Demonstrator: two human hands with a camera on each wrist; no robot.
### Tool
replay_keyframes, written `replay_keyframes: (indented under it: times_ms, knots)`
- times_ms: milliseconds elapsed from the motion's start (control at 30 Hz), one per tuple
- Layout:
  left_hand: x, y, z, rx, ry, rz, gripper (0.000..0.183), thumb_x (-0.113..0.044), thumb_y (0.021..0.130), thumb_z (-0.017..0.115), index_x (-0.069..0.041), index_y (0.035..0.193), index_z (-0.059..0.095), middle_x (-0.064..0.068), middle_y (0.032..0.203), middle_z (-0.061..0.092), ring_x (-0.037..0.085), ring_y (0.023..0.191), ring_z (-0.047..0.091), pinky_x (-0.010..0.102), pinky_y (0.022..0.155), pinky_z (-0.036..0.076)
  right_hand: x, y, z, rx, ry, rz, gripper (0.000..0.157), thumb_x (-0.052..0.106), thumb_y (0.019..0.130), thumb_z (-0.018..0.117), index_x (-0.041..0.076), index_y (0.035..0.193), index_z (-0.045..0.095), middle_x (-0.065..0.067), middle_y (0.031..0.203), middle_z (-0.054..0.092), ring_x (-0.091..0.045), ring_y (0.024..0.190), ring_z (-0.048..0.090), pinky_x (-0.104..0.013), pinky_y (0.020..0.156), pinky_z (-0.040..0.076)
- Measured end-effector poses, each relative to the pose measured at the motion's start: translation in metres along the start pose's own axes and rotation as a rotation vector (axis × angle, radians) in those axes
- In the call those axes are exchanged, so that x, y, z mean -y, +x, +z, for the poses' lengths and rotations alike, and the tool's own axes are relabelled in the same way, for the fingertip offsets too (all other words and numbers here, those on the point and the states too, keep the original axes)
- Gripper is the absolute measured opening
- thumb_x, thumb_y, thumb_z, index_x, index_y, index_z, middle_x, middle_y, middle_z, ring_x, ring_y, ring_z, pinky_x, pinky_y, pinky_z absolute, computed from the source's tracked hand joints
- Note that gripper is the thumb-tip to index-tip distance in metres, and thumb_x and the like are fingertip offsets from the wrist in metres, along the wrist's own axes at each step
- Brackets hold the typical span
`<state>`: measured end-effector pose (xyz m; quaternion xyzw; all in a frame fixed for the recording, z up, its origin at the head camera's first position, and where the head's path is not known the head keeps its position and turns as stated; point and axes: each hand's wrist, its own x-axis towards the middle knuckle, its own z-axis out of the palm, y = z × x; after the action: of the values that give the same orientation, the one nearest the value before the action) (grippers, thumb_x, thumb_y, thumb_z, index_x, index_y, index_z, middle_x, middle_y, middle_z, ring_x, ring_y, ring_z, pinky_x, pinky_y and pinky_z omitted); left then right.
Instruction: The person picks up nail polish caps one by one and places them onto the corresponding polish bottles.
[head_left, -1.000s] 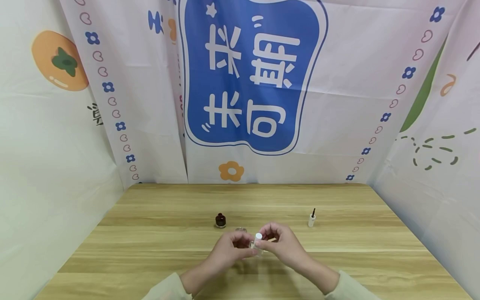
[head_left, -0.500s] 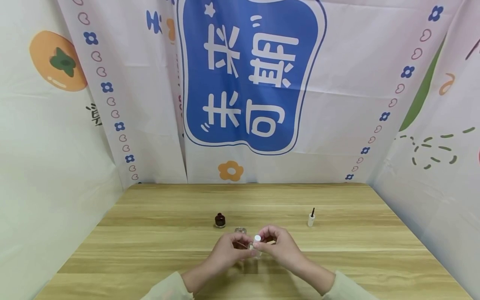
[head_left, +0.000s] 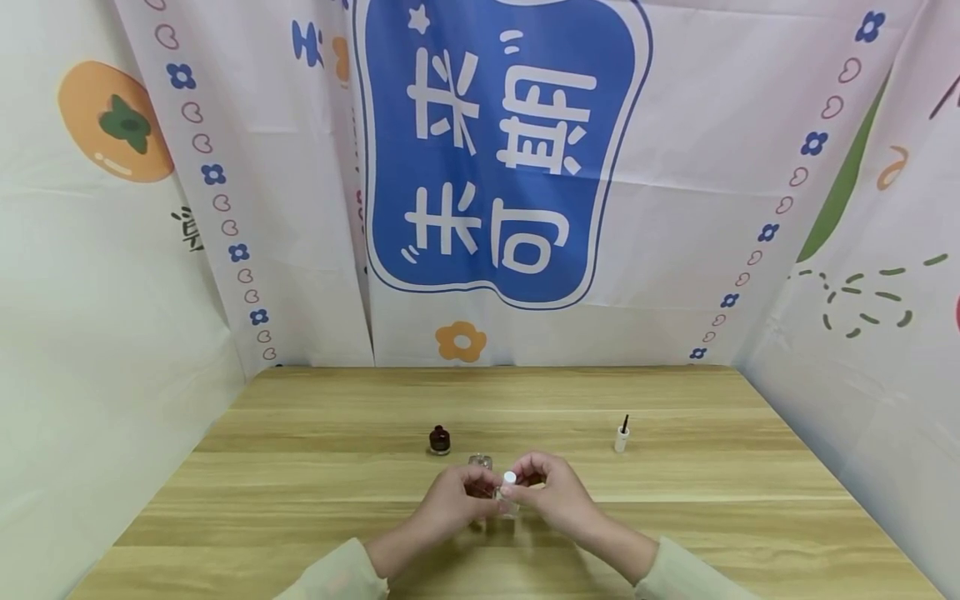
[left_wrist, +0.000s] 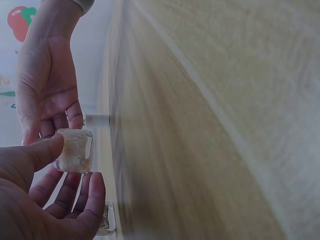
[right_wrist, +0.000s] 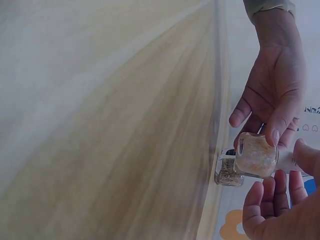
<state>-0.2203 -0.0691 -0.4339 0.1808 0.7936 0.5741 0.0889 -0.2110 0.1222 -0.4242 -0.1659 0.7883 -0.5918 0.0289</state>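
A small clear nail polish bottle (right_wrist: 256, 159) with pale, glittery contents is between the two hands, above the table. My left hand (head_left: 452, 502) pinches its glass body, thumb on one side and fingers on the other. At the bottle's neck end sits a white cap (head_left: 509, 477), which my right hand (head_left: 556, 492) pinches between thumb and fingers. Whether the cap is fully seated on the neck cannot be told. Just beyond the left fingers stands another clear glass bottle (head_left: 481, 461), uncapped, with glittery contents (right_wrist: 230, 172).
A dark, uncapped nail polish bottle (head_left: 440, 441) stands farther back on the wooden table (head_left: 337, 467). To the right, a white cap (head_left: 622, 439) stands with its dark brush pointing up. Printed cloth (head_left: 675, 250) hangs behind the table and at its sides.
Both hands have shifted slightly left and toward the body with the bottle and cap. The clear bottle behind them shows more now. Both hands keep their hold.
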Motion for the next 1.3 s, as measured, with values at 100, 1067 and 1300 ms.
replay_keyframes:
  times_ms: [100, 1067, 1300]
  knots:
    - [0.001, 0.001, 0.0, 0.003, 0.015, 0.002, 0.021, -0.004, 0.076, 0.08, -0.003, 0.095, 0.071, 0.002, 0.083, 0.063, 0.017, 0.073, 0.058, 0.029, 0.06, 0.055, 0.001, 0.0, 0.001, 0.002, -0.005, 0.002, 0.018, 0.01, 0.083, 0.076, 0.001, 0.094, 0.064, -0.003, 0.087, 0.063, -0.02, 0.085, 0.056, -0.024, 0.072, 0.05]
    - [0.007, 0.003, 0.0, 0.03, 0.006, -0.038, 0.02, 0.002, 0.076, 0.079, 0.0, 0.094, 0.07, 0.004, 0.079, 0.064, 0.014, 0.066, 0.058, 0.028, 0.056, 0.055, -0.011, 0.003, 0.006, 0.02, 0.007, 0.055, 0.018, 0.01, 0.084, 0.075, 0.002, 0.096, 0.063, -0.002, 0.088, 0.062, -0.019, 0.085, 0.055, -0.025, 0.071, 0.048]
    - [0.007, 0.003, -0.001, 0.041, 0.008, -0.046, 0.02, 0.003, 0.075, 0.079, 0.0, 0.092, 0.069, 0.004, 0.079, 0.064, 0.014, 0.068, 0.059, 0.029, 0.057, 0.056, -0.007, 0.002, 0.007, 0.026, 0.007, 0.059, 0.019, 0.011, 0.083, 0.076, 0.002, 0.094, 0.063, -0.003, 0.086, 0.061, -0.019, 0.082, 0.055, -0.023, 0.069, 0.048]
